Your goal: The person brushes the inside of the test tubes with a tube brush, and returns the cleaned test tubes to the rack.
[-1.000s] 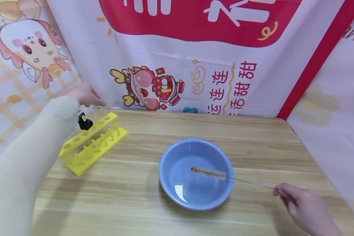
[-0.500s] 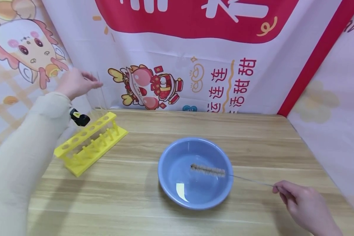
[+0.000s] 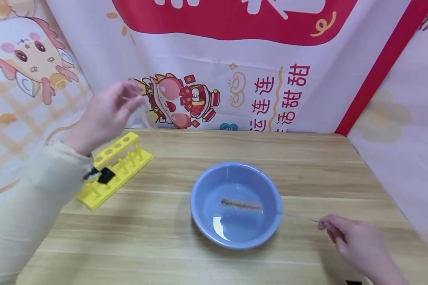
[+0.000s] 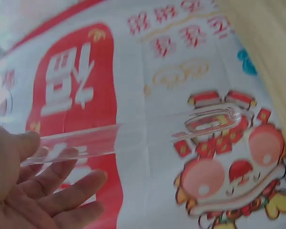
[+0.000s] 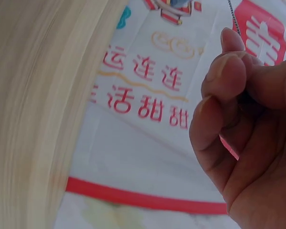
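Observation:
In the head view my left hand [image 3: 105, 114] is raised above the rack at the left. It pinches a clear glass test tube [image 4: 157, 131] near one end, between thumb and fingers. The tube's rounded, closed end points away from the palm in the left wrist view. Below the hand stands a yellow test tube rack [image 3: 123, 180], partly hidden by the wrist. My right hand [image 3: 354, 237] grips the thin twisted-wire handle of a test tube brush [image 3: 242, 204]. The brush's bristles are over the inside of a blue basin [image 3: 207, 190]; whether they touch it I cannot tell.
Everything stands on a wood-grain table [image 3: 164, 233]. A printed cloth [image 3: 214, 55] hangs behind it, with more cloth at both sides. A small black device [image 3: 106, 175] sits at the left wrist, in front of the rack.
My left hand has lifted off the rack and moved right with the test tube. The right hand has shifted slightly left, and the brush has slid left over the basin.

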The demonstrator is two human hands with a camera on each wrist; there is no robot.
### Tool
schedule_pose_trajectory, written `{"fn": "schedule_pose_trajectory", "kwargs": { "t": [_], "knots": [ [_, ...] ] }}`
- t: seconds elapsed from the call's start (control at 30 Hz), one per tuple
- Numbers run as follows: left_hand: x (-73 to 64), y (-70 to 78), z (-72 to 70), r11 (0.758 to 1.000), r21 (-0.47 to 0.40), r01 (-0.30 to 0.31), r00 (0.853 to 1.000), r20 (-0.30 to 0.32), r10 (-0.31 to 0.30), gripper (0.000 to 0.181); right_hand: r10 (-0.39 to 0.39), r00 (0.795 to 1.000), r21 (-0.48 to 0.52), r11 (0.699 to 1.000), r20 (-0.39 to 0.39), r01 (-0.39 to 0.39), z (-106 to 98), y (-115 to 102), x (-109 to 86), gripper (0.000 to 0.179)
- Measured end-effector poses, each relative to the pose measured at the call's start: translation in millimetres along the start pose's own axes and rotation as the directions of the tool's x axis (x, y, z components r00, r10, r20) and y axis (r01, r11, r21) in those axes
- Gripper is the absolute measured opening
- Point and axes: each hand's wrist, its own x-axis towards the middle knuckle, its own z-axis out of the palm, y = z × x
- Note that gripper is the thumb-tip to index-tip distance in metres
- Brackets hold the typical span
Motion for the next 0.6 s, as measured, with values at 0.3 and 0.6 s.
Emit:
{"fn": "schedule_pose_trajectory", "kwargs": {
  "t": [0.3, 0.6],
  "knots": [
    [-66.1, 27.3, 77.7, 0.959, 0.018, -0.282, 0.931, 0.245, 0.270, 0.037, -0.101, 0.995, -0.077, 0.992, -0.015, 0.100, 8.5, -27.8, 19.6, 0.020],
    [-98.3, 28.9, 103.2, 0.962, 0.141, -0.235, 0.834, 0.537, 0.125, 0.055, -0.145, 0.989, -0.107, 0.984, 0.003, 0.145, 11.5, -52.4, 33.1, 0.029]
  ]
}}
